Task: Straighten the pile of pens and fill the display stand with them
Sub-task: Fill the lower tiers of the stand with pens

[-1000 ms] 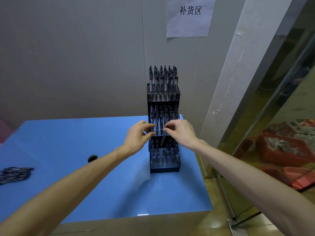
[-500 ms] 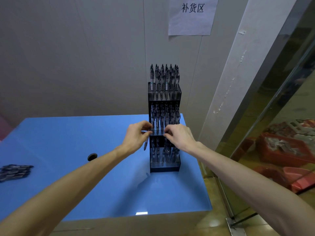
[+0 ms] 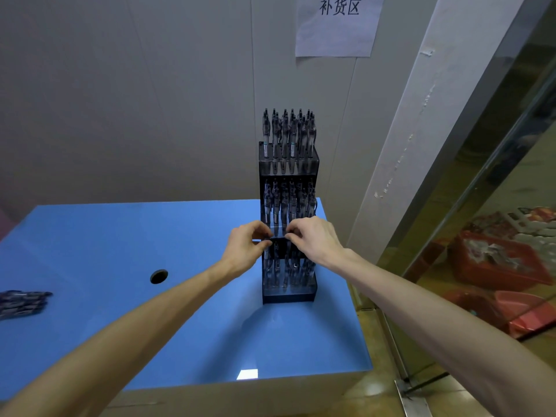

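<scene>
**Stand stocking: middle tier, pen seating**

While both hands work at the display stand on the blue table, head view: left hand and right hand have fingers curled at the middle tier; whether they pinch a pen cannot be told. Loose pens lie far left. Next probably: fetch more.

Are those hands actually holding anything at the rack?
Left hand pinches something dark, probably a pen, at the stand. Whether the right hand holds anything cannot be told.
</scene>
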